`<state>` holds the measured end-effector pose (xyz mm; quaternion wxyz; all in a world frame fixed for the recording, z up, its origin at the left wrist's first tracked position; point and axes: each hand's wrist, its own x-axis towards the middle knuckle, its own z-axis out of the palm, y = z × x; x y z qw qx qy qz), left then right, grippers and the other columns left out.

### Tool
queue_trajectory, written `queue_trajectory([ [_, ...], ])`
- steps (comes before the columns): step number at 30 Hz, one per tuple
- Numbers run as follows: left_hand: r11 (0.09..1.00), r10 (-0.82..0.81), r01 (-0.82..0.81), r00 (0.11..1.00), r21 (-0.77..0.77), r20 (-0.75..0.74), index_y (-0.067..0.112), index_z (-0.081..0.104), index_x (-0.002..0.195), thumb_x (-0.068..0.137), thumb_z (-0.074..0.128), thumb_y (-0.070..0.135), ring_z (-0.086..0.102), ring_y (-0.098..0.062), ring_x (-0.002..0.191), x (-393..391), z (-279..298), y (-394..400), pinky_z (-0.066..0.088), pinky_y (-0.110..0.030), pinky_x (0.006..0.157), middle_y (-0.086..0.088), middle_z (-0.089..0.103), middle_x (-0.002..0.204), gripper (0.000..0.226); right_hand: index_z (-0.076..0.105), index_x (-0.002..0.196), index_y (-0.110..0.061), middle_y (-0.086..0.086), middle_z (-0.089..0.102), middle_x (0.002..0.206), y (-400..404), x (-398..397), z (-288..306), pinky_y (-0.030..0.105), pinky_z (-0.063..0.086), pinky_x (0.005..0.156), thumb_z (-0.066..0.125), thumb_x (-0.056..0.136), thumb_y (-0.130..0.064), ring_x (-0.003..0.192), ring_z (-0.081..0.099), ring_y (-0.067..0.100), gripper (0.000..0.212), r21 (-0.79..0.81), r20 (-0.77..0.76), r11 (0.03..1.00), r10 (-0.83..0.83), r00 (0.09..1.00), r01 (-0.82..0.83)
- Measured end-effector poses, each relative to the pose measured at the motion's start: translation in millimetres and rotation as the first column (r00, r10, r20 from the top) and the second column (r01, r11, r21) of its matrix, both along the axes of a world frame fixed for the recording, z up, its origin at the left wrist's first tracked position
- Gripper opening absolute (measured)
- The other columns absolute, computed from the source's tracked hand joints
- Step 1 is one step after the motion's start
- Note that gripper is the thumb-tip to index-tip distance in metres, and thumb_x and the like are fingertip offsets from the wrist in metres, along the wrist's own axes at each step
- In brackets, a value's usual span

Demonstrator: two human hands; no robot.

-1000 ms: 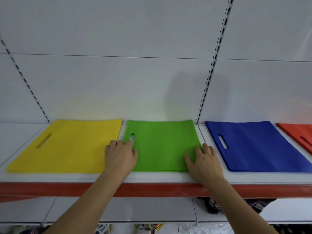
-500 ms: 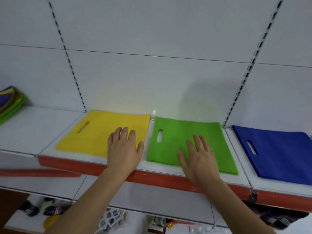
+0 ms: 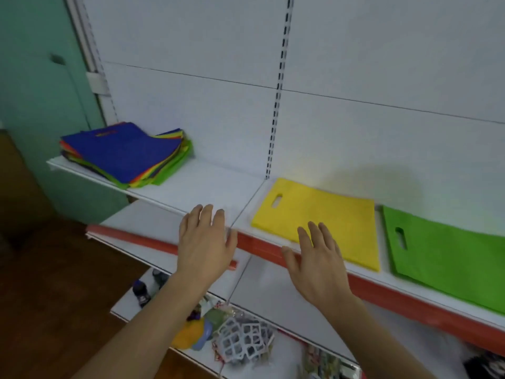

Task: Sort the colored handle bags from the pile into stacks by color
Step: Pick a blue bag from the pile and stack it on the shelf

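Both my hands are out in front of me, palms down, holding nothing. My left hand (image 3: pixel 206 243) hangs over the near edge of the white shelf (image 3: pixel 207 184), fingers straight and slightly spread, and I cannot tell whether the fingertips touch the surface. My right hand (image 3: pixel 318 262) is just to its right, fingers straight and fanned apart, the tips lying over the near left corner of the yellow bag (image 3: pixel 322 214); whether they press on it I cannot say. That yellow bag lies flat on the shelf, a plain bright rectangle of matte fabric with a small slot handle cut near its far left edge. Just to its right, with a thin strip of white shelf between them, lies the green bag (image 3: pixel 448 258), flat as well, vivid lime, with the same kind of slot handle at its left side; its right part runs out of view. Far off to the left, on the same shelf, sits the mixed pile (image 3: pixel 125 154): a dark blue bag on top, with edges of red, orange, yellow and green fanned out beneath it. The shelf's near edge carries a red strip (image 3: pixel 262 248). Below, on a lower shelf, are some blurred toys (image 3: pixel 243 343).
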<state>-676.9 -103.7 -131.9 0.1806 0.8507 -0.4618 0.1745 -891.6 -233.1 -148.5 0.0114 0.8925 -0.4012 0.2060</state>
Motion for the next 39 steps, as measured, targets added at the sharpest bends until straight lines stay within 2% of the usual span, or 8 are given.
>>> queue_trajectory([
  [10, 0.974, 0.222, -0.219, 0.974, 0.056, -0.05, 0.014, 0.056, 0.146, 0.102, 0.043, 0.053, 0.041, -0.034, 0.144, 145, -6, 100, 0.034, -0.054, 0.12, -0.012, 0.052, 0.152, 0.06, 0.06, 0.143, -0.003, 0.023, 0.051, 0.154, 54, 191, -5, 0.058, 0.038, 0.118, 0.034, 0.104, -0.061, 0.15, 0.037, 0.043, 0.074, -0.009, 0.023, 0.975, 0.222, 0.975, -0.222],
  [17, 0.958, 0.269, -0.263, 0.962, 0.111, -0.039, 0.02, 0.051, 0.147, 0.101, 0.032, 0.058, 0.04, -0.029, 0.144, 252, -3, 111, 0.036, -0.05, 0.119, -0.006, 0.051, 0.151, 0.063, 0.058, 0.145, -0.004, 0.023, 0.049, 0.155, 53, 322, -10, 0.057, 0.036, 0.12, 0.033, 0.101, -0.06, 0.151, 0.035, 0.042, 0.075, 0.036, 0.095, 0.961, 0.271, 0.958, -0.276],
  [22, 0.955, 0.281, -0.278, 0.96, 0.099, -0.016, 0.02, 0.052, 0.147, 0.103, 0.044, 0.055, 0.043, -0.026, 0.143, 327, 16, 93, 0.038, -0.048, 0.117, -0.005, 0.052, 0.151, 0.057, 0.06, 0.143, -0.005, 0.022, 0.053, 0.152, 44, 396, 0, 0.057, 0.038, 0.118, 0.036, 0.101, -0.06, 0.148, 0.039, 0.041, 0.073, 0.023, 0.127, 0.959, 0.278, 0.952, -0.283],
  [29, 0.967, 0.247, -0.244, 0.968, 0.075, -0.035, 0.016, 0.055, 0.145, 0.103, 0.045, 0.054, 0.046, -0.027, 0.141, 404, 17, 69, 0.04, -0.047, 0.118, -0.006, 0.056, 0.147, 0.057, 0.063, 0.14, -0.003, 0.024, 0.056, 0.147, 24, 465, 3, 0.056, 0.041, 0.115, 0.041, 0.099, -0.058, 0.142, 0.046, 0.043, 0.071, -0.012, 0.11, 0.967, 0.253, 0.961, -0.254],
  [34, 0.98, 0.186, -0.185, 0.983, 0.076, -0.007, 0.013, 0.054, 0.146, 0.103, 0.036, 0.057, 0.047, -0.029, 0.139, 469, 13, 53, 0.039, -0.049, 0.117, -0.008, 0.057, 0.146, 0.064, 0.054, 0.15, -0.009, 0.019, 0.045, 0.159, 23, 511, 7, 0.053, 0.033, 0.123, 0.025, 0.098, -0.066, 0.153, 0.032, 0.038, 0.082, -0.004, 0.0, 0.987, 0.159, 0.987, -0.159],
  [36, 0.983, 0.157, -0.157, 0.988, 0.093, 0.0, 0.013, 0.053, 0.147, 0.103, 0.038, 0.057, 0.045, -0.029, 0.14, 495, 12, 49, 0.039, -0.05, 0.117, -0.008, 0.056, 0.147, 0.064, 0.048, 0.155, -0.012, 0.016, 0.04, 0.164, 26, 530, 7, 0.051, 0.028, 0.125, 0.018, 0.098, -0.069, 0.155, 0.028, 0.036, 0.086, 0.015, -0.054, 0.995, 0.098, 0.994, -0.097],
  [39, 0.99, 0.085, -0.088, 0.996, 0.106, 0.034, 0.011, 0.051, 0.147, 0.101, 0.045, 0.055, 0.044, -0.032, 0.141, 536, 12, 42, 0.037, -0.05, 0.118, -0.01, 0.055, 0.148, 0.064, 0.047, 0.156, -0.015, 0.013, 0.04, 0.164, 35, 552, 6, 0.052, 0.03, 0.123, 0.016, 0.097, -0.071, 0.152, 0.031, 0.035, 0.087, 0.03, -0.09, 0.999, -0.036, 0.995, 0.039],
])
